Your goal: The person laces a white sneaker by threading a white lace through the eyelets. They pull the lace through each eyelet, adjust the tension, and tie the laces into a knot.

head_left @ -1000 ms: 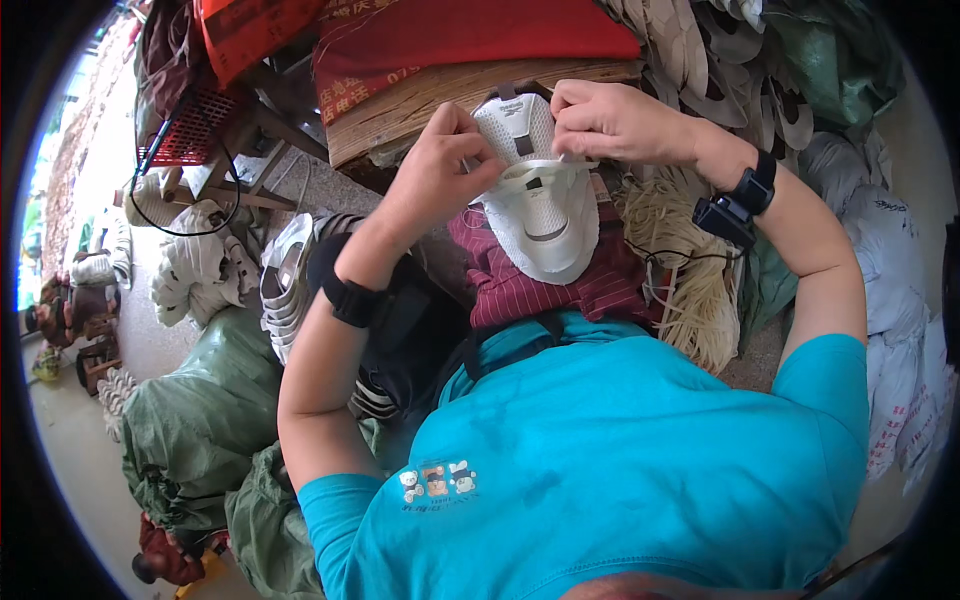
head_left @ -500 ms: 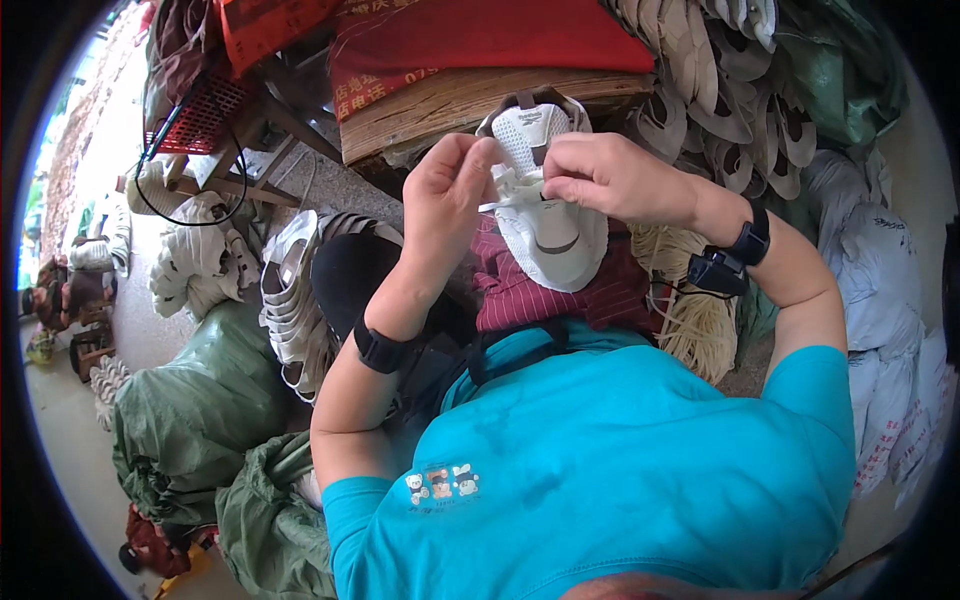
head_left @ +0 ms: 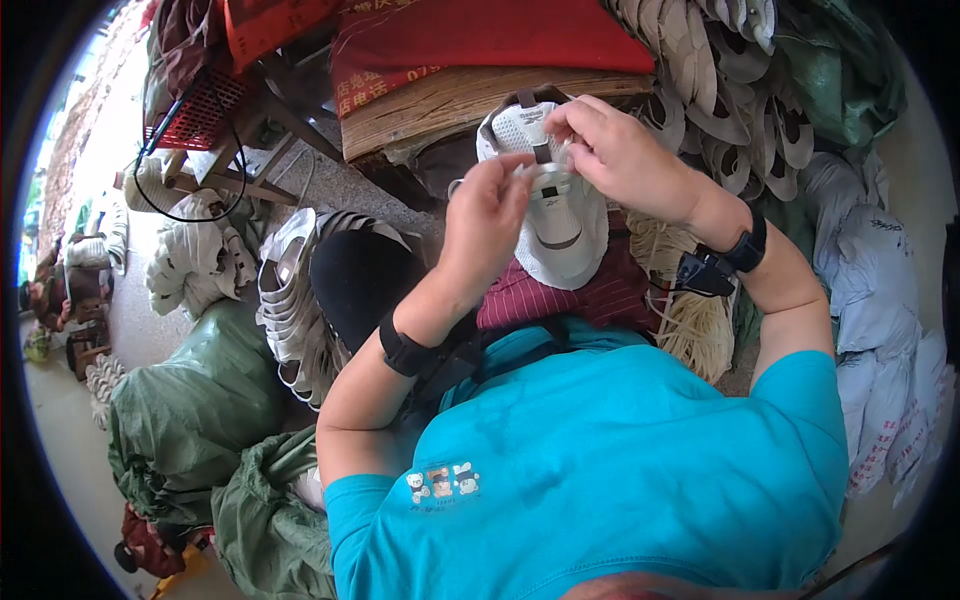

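Note:
A white shoe upper with a perforated toe lies across my lap, its tongue pointing toward the wooden bench. White shoelace runs across its throat. My left hand is at the left side of the lacing, fingers pinched on a short white bit that looks like the lace's end. At the tongue's right side, my right hand has its thumb and fingers closed on the lace, partly hidden by the fingers.
Ahead stands a wooden bench with a red cloth over it. Stacked shoe uppers lie to my left, more at the far right. Pale laces hang by my right leg. Green sacks sit at left, white bags at right.
My left hand has moved right, over the lacing. The right hand has risen up toward the tongue, uncovering more of the shoe upper's middle. The shoe upper stays about where it was.

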Action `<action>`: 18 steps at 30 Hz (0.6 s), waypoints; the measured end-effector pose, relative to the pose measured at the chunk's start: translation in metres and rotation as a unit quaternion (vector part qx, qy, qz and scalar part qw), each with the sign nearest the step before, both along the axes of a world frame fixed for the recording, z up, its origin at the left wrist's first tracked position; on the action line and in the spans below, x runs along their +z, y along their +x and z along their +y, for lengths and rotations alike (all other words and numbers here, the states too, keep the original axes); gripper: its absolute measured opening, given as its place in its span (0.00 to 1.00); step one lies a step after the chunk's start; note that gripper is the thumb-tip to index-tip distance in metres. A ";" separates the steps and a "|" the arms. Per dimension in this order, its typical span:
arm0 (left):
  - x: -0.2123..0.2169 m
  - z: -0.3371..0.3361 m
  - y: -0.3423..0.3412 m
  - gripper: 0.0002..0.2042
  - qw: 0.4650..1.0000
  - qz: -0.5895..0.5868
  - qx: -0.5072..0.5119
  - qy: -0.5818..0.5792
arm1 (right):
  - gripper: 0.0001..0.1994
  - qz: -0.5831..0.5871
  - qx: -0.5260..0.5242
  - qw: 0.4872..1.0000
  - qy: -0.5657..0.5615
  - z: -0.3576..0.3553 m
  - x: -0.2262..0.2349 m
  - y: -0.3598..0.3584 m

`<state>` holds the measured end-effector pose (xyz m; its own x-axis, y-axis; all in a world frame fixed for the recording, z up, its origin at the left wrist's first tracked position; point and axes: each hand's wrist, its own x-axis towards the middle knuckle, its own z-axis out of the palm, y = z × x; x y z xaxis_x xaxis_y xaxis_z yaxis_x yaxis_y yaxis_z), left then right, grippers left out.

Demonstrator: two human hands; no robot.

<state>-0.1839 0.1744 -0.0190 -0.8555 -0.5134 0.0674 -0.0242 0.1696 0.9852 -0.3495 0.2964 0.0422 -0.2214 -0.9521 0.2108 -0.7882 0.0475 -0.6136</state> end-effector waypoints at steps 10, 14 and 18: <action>0.006 0.010 0.009 0.14 1.000 0.002 0.004 0.015 | 0.06 0.043 0.001 0.999 -0.017 0.000 0.004 -0.004; 0.002 0.004 0.002 0.13 0.999 -0.001 0.008 0.052 | 0.07 0.246 -0.014 0.968 -0.048 -0.005 0.002 0.002; -0.005 0.001 -0.005 0.13 0.997 0.009 0.012 0.080 | 0.05 0.368 -0.045 0.929 0.015 -0.007 0.012 0.018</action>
